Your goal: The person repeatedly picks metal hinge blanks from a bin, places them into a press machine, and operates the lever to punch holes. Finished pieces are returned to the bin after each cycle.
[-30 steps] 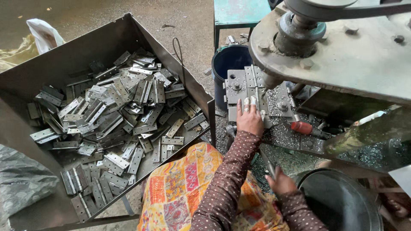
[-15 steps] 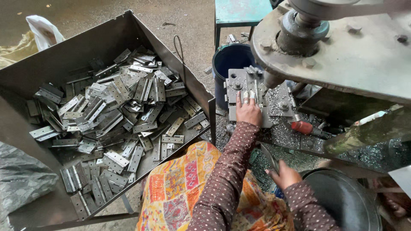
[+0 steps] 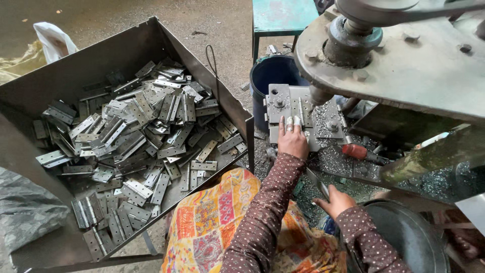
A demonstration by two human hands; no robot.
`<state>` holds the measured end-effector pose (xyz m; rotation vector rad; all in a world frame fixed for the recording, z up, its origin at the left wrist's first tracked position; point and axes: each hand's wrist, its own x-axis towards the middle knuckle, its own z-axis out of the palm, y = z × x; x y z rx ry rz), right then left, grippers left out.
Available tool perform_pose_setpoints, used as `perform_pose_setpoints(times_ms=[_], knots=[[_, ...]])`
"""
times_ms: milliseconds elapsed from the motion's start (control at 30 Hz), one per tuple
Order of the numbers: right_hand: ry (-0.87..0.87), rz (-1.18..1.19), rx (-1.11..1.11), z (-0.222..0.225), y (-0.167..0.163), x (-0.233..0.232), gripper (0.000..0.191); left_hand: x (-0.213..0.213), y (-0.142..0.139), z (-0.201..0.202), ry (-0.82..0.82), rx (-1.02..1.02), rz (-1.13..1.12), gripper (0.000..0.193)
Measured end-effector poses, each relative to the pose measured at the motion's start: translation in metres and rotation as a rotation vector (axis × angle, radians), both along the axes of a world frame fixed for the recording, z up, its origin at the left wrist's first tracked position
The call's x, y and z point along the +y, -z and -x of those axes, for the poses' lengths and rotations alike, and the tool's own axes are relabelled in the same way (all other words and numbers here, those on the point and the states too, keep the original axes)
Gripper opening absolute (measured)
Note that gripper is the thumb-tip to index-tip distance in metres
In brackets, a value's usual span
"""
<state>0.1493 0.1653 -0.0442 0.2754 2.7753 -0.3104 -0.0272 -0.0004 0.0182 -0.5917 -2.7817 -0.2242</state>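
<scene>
Room is tight around the drill press: left hand [image 3: 292, 141] is reaching forward onto the grey steel jig plate [image 3: 303, 114], fingers [image 3: 290, 124] lying flat and together, two of them taped, pressing the metal hinge strip [image 3: 301, 111] standing in the jig slot. Drill spindle [image 3: 319, 94] is hanging just right of those fingertips, close. Press head [image 3: 404, 65] is overhanging the whole right side, so open space is only toward the person. Blue bucket [image 3: 273, 76] is sitting just behind the jig's far edge. Right hand [image 3: 334, 201] is hovering low, well apart from the jig, grip pinched on a thin metal piece [image 3: 317, 182] pointing up-left. Black round pan [image 3: 404, 242] is sitting just right of that hand. Steel bin [image 3: 202, 65] of loose hinges [image 3: 136, 136] is lying to the left, its corner edge near the left forearm. Swarf is covering the bench [image 3: 348, 174] below the jig; red-handled tool [image 3: 359, 152] is lying there.
</scene>
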Motion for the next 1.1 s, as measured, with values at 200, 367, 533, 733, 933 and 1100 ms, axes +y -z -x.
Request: perform_pose_setpoints(times_ms=[200,367,533,733,933,1100], knots=[[0.103,0.145,0.227,-0.033,0.047,-0.022,0.048,-0.003,-0.002,-0.003,-0.016,0.100,-0.102,0.030],[0.059,0.199,0.117,-0.019,0.038,-0.012,0.064,-0.007,-0.006,-0.005,0.002,0.059,-0.138,0.029],[0.025,-0.006,-0.070,-0.003,0.002,0.001,0.063,0.002,-0.006,0.013,-0.005,-0.051,-0.101,0.030],[0.187,0.143,0.022,-0.032,0.040,-0.023,0.064,0.006,-0.010,0.028,-0.015,-0.030,-0.037,0.031],[0.106,0.081,0.003,-0.016,0.028,-0.014,0.060,-0.005,-0.020,0.032,0.018,-0.114,-0.070,0.032],[0.214,0.078,0.036,0.002,-0.048,-0.015,0.049,-0.015,-0.028,-0.007,0.072,-0.018,-0.024,0.027]])
